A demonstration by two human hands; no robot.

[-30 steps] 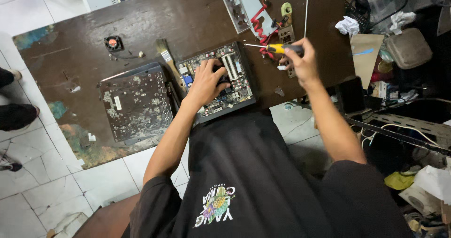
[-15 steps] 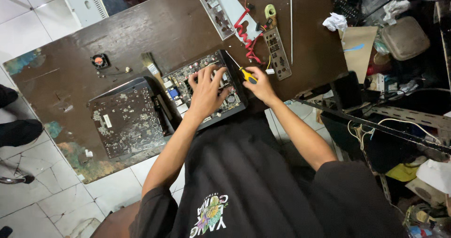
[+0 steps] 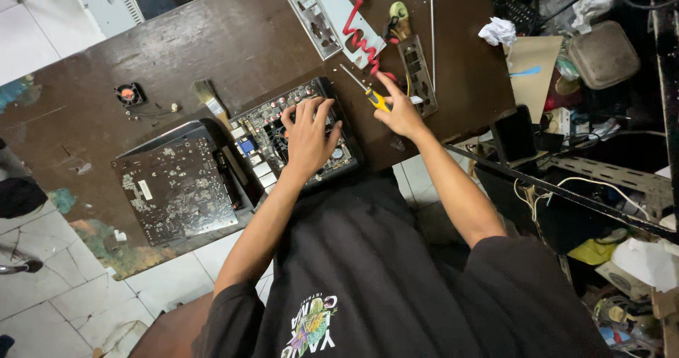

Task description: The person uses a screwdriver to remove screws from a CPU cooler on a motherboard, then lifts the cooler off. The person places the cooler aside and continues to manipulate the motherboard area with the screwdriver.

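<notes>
Two hands work at the small circuit board (image 3: pixel 297 135) near the desk (image 3: pixel 212 40) front edge: the left hand (image 3: pixel 310 135) lies open, pressing it flat; the right hand (image 3: pixel 401 112), just right of the board, grips a yellow-handled screwdriver (image 3: pixel 368 93). Keeping the board pinned lets the tip seat squarely.

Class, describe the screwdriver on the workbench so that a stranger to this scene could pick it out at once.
Start at the dark brown workbench and find the circuit board under the left hand. Just to its right, the right hand grips the screwdriver. Its yellow and black handle and thin metal shaft, pointing toward the coiled red cable, set it apart from the grey metal plates nearby.
</notes>
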